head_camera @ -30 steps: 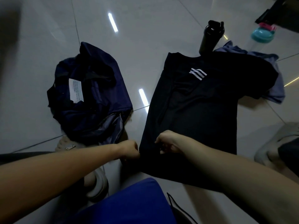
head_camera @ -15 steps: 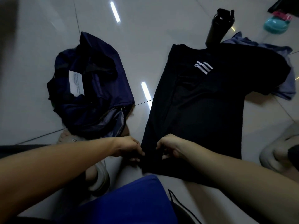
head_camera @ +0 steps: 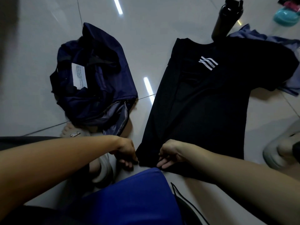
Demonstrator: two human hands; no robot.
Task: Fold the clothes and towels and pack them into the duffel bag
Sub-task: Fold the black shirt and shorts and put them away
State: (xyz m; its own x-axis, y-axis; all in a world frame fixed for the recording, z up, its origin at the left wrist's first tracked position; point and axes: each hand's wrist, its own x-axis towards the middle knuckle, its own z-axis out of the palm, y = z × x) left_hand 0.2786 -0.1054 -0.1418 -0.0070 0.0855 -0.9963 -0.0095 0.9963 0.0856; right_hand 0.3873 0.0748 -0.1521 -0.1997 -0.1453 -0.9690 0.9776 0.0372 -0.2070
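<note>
Head view, looking down on a glossy pale tiled floor (head_camera: 162, 25). A black short-sleeved T-shirt with a white three-stripe chest logo (head_camera: 203, 101) lies spread flat on the right half of the floor, collar toward the far edge and hem toward the near edge. Its left side is folded in to a straight edge; its right sleeve is spread out.

The left hand (head_camera: 125, 150) is at the hem's near-left corner, fingers (head_camera: 129, 163) curled together and pinching the cloth there. The right hand (head_camera: 168, 151) rests just beside it on the same hem, fingers (head_camera: 162, 164) bent downward and close together over the edge. Its thumb is hidden, so a grip cannot be confirmed.

A crumpled navy fabric duffel bag (head_camera: 103, 88) sits on the left half of the floor, apart from the shirt, with a white printed label (head_camera: 78, 75) showing at its open top.

At the far right corner:
- A tall black bottle with a flip lid (head_camera: 225, 18) stands upright, just beyond the collar.
- A rumpled grey-blue garment (head_camera: 276, 41) lies partly under the shirt's right sleeve.
- A teal round container (head_camera: 285, 17) sits beyond them.

Bright blue cloth (head_camera: 129, 197) fills the near edge.
</note>
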